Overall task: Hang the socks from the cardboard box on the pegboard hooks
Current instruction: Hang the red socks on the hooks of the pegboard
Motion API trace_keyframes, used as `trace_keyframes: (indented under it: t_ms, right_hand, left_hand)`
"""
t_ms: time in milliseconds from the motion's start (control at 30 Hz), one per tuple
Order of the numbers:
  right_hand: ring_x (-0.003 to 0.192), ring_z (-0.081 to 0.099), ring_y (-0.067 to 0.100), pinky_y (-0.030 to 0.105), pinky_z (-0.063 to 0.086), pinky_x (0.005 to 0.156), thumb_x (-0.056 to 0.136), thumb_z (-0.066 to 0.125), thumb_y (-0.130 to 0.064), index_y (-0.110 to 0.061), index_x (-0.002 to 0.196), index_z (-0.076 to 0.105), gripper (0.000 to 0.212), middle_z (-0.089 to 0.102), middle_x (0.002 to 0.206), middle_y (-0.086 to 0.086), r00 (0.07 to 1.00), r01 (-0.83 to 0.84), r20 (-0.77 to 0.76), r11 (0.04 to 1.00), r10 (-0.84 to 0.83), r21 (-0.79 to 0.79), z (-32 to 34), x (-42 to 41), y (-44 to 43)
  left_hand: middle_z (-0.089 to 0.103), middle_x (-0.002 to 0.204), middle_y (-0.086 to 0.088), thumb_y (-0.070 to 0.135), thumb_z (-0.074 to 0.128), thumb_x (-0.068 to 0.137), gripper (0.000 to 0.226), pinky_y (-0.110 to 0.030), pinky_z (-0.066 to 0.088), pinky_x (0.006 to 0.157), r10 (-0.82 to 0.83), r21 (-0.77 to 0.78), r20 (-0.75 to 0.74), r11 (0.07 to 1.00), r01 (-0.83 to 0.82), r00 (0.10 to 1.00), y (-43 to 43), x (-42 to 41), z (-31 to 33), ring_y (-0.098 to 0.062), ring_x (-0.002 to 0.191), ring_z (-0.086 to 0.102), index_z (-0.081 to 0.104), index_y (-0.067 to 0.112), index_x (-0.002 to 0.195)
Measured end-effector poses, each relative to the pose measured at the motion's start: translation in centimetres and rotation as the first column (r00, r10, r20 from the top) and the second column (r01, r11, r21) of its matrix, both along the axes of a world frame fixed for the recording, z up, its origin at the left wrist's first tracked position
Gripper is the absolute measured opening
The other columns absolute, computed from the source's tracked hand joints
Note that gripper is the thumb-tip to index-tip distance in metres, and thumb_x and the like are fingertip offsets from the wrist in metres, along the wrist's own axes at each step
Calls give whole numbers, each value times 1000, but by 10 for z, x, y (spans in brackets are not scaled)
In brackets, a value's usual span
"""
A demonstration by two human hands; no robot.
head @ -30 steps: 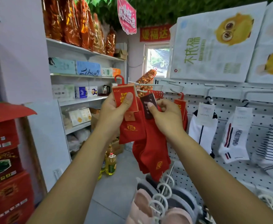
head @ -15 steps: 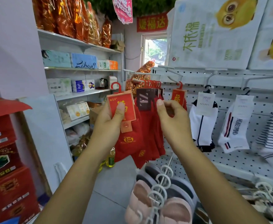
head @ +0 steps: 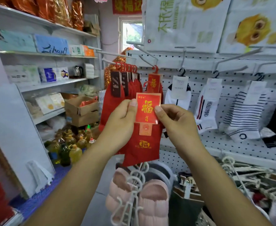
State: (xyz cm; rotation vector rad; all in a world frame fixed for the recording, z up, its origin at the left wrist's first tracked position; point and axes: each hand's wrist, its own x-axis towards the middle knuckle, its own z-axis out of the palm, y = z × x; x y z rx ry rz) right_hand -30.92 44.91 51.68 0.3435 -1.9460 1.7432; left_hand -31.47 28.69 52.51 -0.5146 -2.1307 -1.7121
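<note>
Observed from beside the person: the pegboard (head: 197, 79) covers the right-hand wall and carries white, striped and dark socks on wire pegs. At its left end one peg is packed with red socks (head: 117, 95). The neighbouring peg (head: 148, 56) carries a single hung pair (head: 153, 80) with a gold-lettered label.

The held pair (head: 142, 144), also red, hangs in the air in front of that neighbouring peg and below it, long axis vertical, toes down. It is not on any peg.

Both hands grasp it by its card (head: 148, 108). The left hand (head: 122, 118) pinches the card's left edge under the thumb. The right hand (head: 176, 121) pinches the right edge likewise. Neither hand is clearly nearer the peg; the card sits squarely between them.

A red hanger (head: 145, 84) shows just above the card and appears to belong to the held pair, though it overlaps the hung pair behind and I cannot separate them with certainty.

Finding: the peg lies above the hands and slightly beyond them, slanting out from the board. The hanger must rise to the peg's free end, which seems to be the upper-left end, then slide along it.
</note>
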Motion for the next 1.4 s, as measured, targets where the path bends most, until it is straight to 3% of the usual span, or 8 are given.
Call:
trace_keyframes:
  t_ms: [133, 300, 433, 567, 667, 1067, 1267, 1400]
  right_hand:
    - [76, 71, 10, 29, 59, 69, 94, 67, -29, -15, 92, 73, 15, 75, 84, -2, 984, 179, 15, 978, -178, -104, 7, -20, 17]
    - [73, 67, 5, 22, 55, 68, 95, 67, -26, -16, 89, 72, 13, 73, 82, -5, 954, 292, -63, 956, -293, -21, 23, -52, 19]
    - [82, 70, 13, 35, 59, 79, 93, 69, -30, -18, 90, 74, 13, 73, 85, -3, 933, 353, -72, 936, -352, 1, 33, -82, 12]
    - [84, 71, 13, 41, 59, 83, 92, 69, -31, -25, 87, 73, 10, 74, 85, -5, 925, 368, -92, 930, -368, -25, 40, -104, 4]
    - [84, 71, 14, 41, 59, 83, 93, 68, -30, -18, 91, 75, 14, 75, 86, -3, 923, 369, -112, 929, -368, -8, 44, -112, 1]
    - [86, 70, 20, 41, 58, 84, 95, 67, -25, -12, 89, 75, 16, 72, 84, 0, 935, 353, -62, 912, -348, 210, 47, -122, 11]
    - [95, 69, 17, 42, 56, 92, 94, 68, -25, -10, 114, 72, 25, 74, 104, 5, 950, 302, -25, 896, -312, 326, 53, -121, 20]
    - [109, 63, 20, 35, 51, 96, 93, 70, -25, -6, 127, 60, 40, 66, 121, 8, 942, 320, -5, 893, -336, 316, 50, -100, 22]
  left_hand:
    - [70, 107, 7, 33, 58, 102, 19, -27, 55, 90, 167, 85, -235, 985, -151, 957, 8, -21, 21, -6, 100, 67, 62, 22, 117]
    - [70, 110, 8, 29, 70, 96, 36, -14, 52, 86, 256, 186, -439, 964, -192, 861, 15, -25, 55, 2, 99, 66, 61, 20, 129]
    - [72, 99, 6, 27, 68, 97, 24, -19, 55, 83, 298, 187, -517, 954, -234, 802, 19, -32, 67, -2, 92, 68, 71, 12, 115]
    - [73, 89, 11, 27, 67, 97, 17, -24, 56, 81, 324, 198, -545, 946, -257, 773, 16, -38, 71, -2, 86, 68, 76, 14, 104]
    - [73, 88, 10, 27, 67, 97, 17, -29, 58, 81, 318, 170, -571, 948, -269, 757, 12, -39, 72, -3, 85, 70, 77, 15, 105]
    - [76, 91, 2, 21, 66, 98, 17, -38, 57, 77, 246, 71, -659, 961, -268, 711, 2, -46, 71, -12, 83, 70, 77, 11, 106]
    - [75, 96, 0, 21, 64, 99, 20, -39, 58, 82, 226, 40, -641, 964, -263, 733, 2, -42, 72, -15, 88, 71, 76, 10, 110]
    - [71, 115, 1, 20, 62, 100, 28, -28, 52, 98, 179, -72, -617, 957, -282, 767, -1, -31, 69, -12, 107, 66, 68, 9, 125]
